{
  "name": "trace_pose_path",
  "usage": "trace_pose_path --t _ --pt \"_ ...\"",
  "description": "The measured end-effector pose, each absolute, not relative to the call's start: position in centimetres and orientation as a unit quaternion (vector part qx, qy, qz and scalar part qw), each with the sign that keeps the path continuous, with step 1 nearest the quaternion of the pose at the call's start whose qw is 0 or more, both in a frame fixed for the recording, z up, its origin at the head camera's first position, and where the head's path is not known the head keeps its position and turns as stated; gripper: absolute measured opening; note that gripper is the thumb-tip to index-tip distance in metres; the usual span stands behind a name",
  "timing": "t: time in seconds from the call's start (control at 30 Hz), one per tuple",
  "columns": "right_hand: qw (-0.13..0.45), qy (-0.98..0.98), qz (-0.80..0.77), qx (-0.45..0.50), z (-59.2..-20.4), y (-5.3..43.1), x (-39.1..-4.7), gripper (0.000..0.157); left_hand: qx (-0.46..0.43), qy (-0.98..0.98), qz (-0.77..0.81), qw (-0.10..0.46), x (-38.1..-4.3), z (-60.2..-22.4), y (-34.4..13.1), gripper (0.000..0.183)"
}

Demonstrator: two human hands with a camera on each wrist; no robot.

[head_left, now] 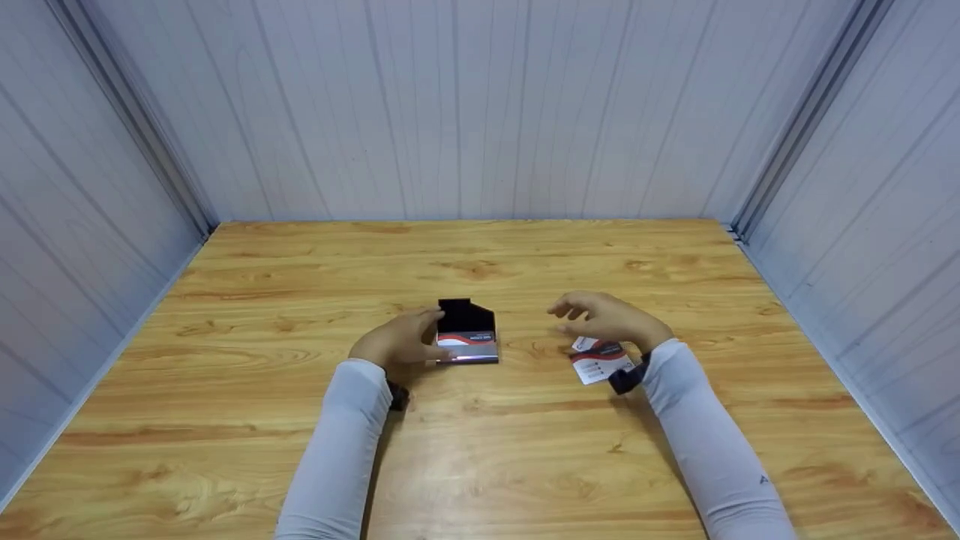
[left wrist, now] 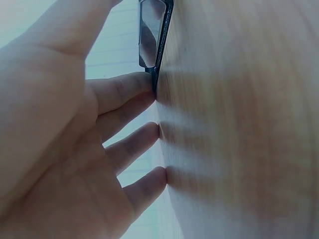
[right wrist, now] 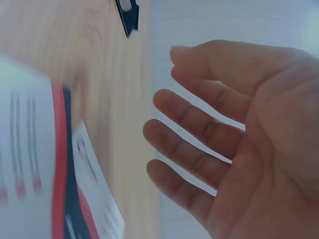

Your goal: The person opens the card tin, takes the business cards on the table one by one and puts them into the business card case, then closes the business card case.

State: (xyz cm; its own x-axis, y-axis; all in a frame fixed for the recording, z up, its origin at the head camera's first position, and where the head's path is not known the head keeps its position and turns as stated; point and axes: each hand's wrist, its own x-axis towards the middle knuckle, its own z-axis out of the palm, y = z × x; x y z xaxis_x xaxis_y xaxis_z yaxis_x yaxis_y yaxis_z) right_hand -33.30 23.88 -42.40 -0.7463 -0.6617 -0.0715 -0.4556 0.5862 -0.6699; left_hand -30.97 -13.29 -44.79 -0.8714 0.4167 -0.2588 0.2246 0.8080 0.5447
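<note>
A business card case [head_left: 467,351] lies on the table with its black lid [head_left: 456,319] tipped back, and a card with red and dark bands shows inside its silver body. My left hand [head_left: 401,337] holds it at its left side, thumb over the front part and index finger by the lid. In the left wrist view the index fingertip meets the case's dark edge [left wrist: 155,74], and the other fingertips reach down to the table. My right hand [head_left: 611,319] hovers with loosely bent fingers and nothing between them. Loose business cards [head_left: 600,365] lie just below it, overlapping.
The wooden table [head_left: 480,450] runs back to a white panelled wall [head_left: 480,112], with more panels at left and right. Dark wrist cameras [head_left: 628,379] sit under both wrists, the right one overlapping the loose cards in the head view.
</note>
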Motion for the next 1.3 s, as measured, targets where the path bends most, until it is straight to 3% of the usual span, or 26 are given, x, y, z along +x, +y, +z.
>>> trace_pose_path --t 0.23,0.43,0.67,0.97,1.3 --pt "0.176 0.893 -0.315 -0.268 -41.6 26.8 -33.2 0.041 0.169 0.933 0.254 0.190 -31.1 -44.8 -13.3 0.089" --pt "0.190 0.914 -0.281 -0.222 -41.5 28.1 -32.9 0.050 0.172 0.934 0.248 0.189 -31.2 -45.0 -13.3 0.089" --pt "0.238 0.921 -0.211 -0.224 -41.5 27.7 -32.2 0.050 0.171 0.934 0.252 0.187 -31.2 -44.9 -13.3 0.090" --pt "0.244 0.929 -0.167 -0.221 -41.8 26.7 -31.7 0.058 0.180 0.935 0.247 0.178 -31.0 -44.9 -13.4 0.089" --pt "0.249 0.934 -0.129 -0.222 -42.0 26.0 -32.0 0.046 0.181 0.934 0.251 0.179 -31.1 -45.0 -13.5 0.090"
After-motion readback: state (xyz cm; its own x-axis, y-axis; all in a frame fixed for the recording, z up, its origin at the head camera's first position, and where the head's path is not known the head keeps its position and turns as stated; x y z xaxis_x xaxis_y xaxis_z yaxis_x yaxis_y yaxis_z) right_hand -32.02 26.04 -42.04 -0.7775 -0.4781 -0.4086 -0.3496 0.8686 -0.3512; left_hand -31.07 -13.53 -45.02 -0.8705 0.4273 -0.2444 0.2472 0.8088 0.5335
